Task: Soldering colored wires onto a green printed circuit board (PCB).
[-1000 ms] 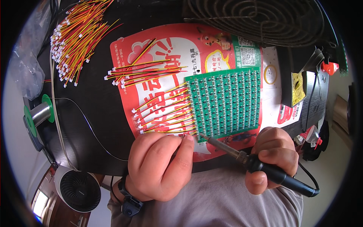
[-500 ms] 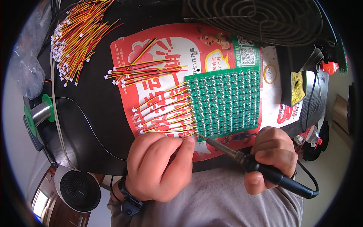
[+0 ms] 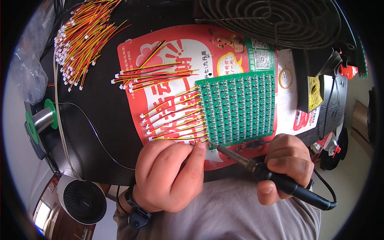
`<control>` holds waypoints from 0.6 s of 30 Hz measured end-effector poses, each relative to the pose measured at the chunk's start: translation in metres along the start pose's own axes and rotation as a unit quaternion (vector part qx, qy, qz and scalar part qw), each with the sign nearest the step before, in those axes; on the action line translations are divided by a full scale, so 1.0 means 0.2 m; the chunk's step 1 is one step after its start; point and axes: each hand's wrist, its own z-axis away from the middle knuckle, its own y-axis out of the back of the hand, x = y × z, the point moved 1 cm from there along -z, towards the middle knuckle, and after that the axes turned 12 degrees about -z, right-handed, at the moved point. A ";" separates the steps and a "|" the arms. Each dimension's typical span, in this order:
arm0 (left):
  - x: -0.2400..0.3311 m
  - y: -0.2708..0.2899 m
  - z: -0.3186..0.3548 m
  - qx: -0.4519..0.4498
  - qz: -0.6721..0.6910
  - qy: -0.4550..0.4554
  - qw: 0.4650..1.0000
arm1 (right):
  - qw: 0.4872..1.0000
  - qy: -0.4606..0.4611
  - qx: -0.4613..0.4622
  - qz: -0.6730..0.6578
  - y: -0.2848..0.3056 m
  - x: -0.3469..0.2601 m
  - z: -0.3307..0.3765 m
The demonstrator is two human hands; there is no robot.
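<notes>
Green circuit board (image 3: pixel 240 110) lies beyond left hand (image 3: pixel 170 174), pinching thin wire (image 3: pixel 203 141), and right hand (image 3: pixel 291 160), gripping soldering iron (image 3: pixel 285 182).

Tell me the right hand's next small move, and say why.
I'd probably have the right hand settle the soldering iron steadily at the green circuit board's lower-left corner: its tip is already there, and the left hand's pinched fingertips are close beside it. Actual contact is too small to confirm.
</notes>
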 end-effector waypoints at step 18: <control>0.00 0.00 0.00 -0.002 -0.005 0.002 1.000 | 0.998 0.017 0.046 -0.030 -0.01 0.01 0.02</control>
